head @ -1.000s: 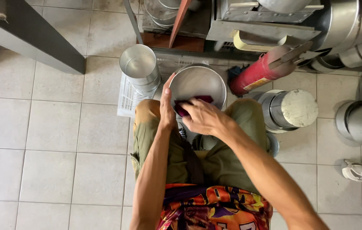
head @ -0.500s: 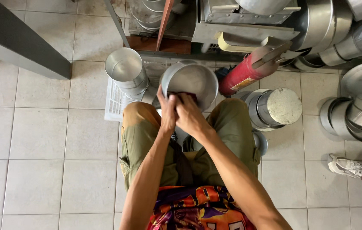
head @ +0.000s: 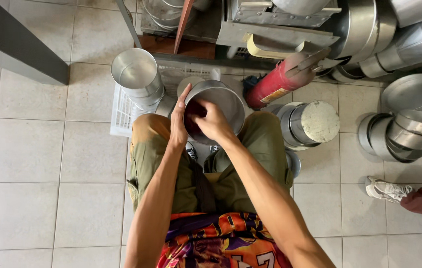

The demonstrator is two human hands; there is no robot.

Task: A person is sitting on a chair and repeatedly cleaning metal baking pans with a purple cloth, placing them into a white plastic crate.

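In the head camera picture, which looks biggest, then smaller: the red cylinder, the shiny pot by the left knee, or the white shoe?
1. Red cylinder, the longest.
2. Shiny pot, nearly alike in size, so that order is unsure.
3. White shoe, clearly the smallest.

Tiled floor (head: pixel 37 164) carries steel pots (head: pixel 404 129), a white crate (head: pixel 124 111), a red cylinder (head: pixel 283 79), a white shoe (head: pixel 387 189).

Shiny metal pan (head: pixel 221 97), dark cloth (head: pixel 194 110)
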